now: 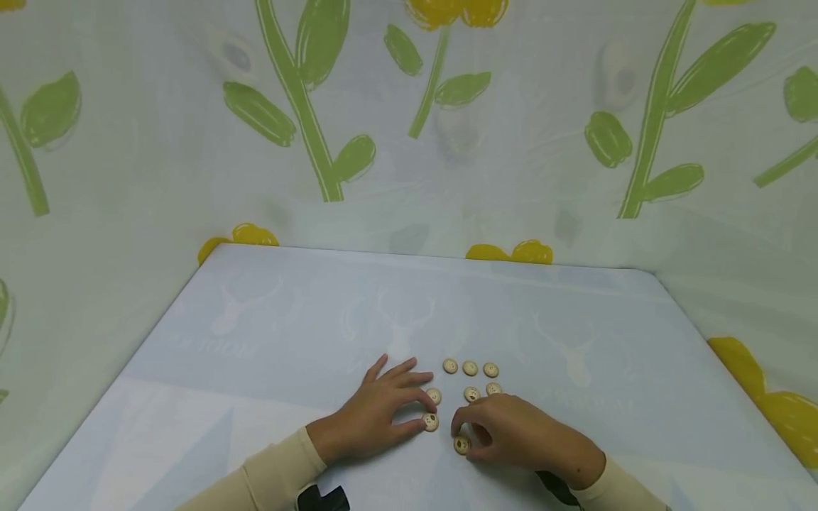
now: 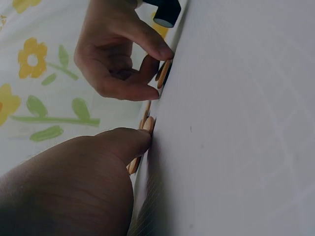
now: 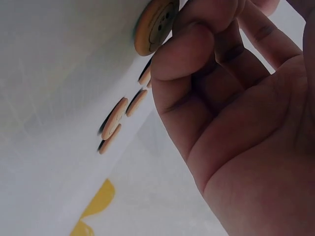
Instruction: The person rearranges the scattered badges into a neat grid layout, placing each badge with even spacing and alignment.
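Eight small wooden discs (image 1: 469, 368) are out on the pale desk (image 1: 358, 291), and both hands are busy with the two nearest the person. The left hand (image 1: 380, 408) has its grip on one, the left disc (image 1: 431, 422) — thumb and forefinger pinch its edge while the other fingers spread out over the desk. The right hand (image 1: 511, 429) bends over the right disc (image 1: 461, 446), also pinched between thumb and forefinger, a little closer to the person and apart from its neighbour.

Just beyond the left forefinger sits a single disc (image 1: 434, 395). Past the right knuckles I can see a pair of discs (image 1: 471, 394), side by side, and farther off the last three stand in a short row, near one another. Dark marks show on several faces.

Cream sleeves (image 1: 271, 468) reach both wrists, with a black device (image 1: 322, 499) by the left cuff. Behind the desk hangs a whitish backdrop (image 1: 511, 170) — green leaves, yellow flowers.
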Available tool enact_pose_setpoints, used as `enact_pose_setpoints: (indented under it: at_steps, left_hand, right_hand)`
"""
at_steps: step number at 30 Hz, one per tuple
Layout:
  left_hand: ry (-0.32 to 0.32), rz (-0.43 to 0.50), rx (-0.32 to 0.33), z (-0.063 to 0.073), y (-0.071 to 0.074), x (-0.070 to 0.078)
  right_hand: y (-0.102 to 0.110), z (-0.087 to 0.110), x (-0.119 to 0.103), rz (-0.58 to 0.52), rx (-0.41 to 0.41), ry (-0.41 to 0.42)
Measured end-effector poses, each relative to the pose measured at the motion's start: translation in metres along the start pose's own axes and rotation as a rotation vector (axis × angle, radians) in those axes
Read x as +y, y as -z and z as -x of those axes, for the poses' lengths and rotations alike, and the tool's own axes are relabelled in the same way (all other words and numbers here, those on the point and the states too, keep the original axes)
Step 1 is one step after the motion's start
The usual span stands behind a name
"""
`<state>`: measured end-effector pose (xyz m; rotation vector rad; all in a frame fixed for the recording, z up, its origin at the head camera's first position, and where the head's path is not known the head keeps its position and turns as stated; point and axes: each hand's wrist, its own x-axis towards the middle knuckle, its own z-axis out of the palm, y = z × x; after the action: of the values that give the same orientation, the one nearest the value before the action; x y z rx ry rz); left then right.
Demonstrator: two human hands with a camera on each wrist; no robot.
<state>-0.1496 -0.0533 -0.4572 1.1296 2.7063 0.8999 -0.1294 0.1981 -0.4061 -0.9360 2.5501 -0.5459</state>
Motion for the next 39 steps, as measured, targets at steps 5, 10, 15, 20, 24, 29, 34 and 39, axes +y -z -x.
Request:
enact_pose_setpoints:
  at_steps: [5,10,15,20,24,29,34,39]
  left_hand:
    - [-0.011,-0.017,0.012,-0.0003,-0.0002,-0.0011]
    - [-0.011,0.002,0.010,0.0006,-0.0007,-0.0007]
    - [-0.012,-0.005,0.011,0.0006,-0.0009,-0.0013]
    - [0.000,-0.014,0.008,0.0009,-0.0012,-0.0024]
    - [0.001,-0.005,0.007,0.0007,-0.0009,-0.0021]
    - [0.004,-0.006,0.004,0.0005,-0.0005,-0.0012]
    - [0.012,-0.003,-0.002,0.0007,-0.0005,-0.0010]
    - [0.011,-0.006,-0.003,0.0007,-0.0008,-0.0014]
  right_hand:
    - [-0.0017,-0.0014,-0.0006,0.017,0.007,0.000]
    - [-0.0039,-0.0020,-0.0010,0.012,0.007,0.004]
    - [-0.0051,-0.0018,-0.0015,0.025,0.016,0.003]
    - [-0.0046,-0.0021,-0.0023,0.041,0.024,0.003]
    - [-0.0047,-0.0024,-0.0024,0.046,0.026,-0.003]
    - [-0.0056,-0.0025,-0.0020,0.056,0.035,0.002]
    - [-0.0067,-0.0031,-0.0028,0.068,0.048,0.008]
    - [-0.0085,-0.0041,-0.0042,0.068,0.060,0.006]
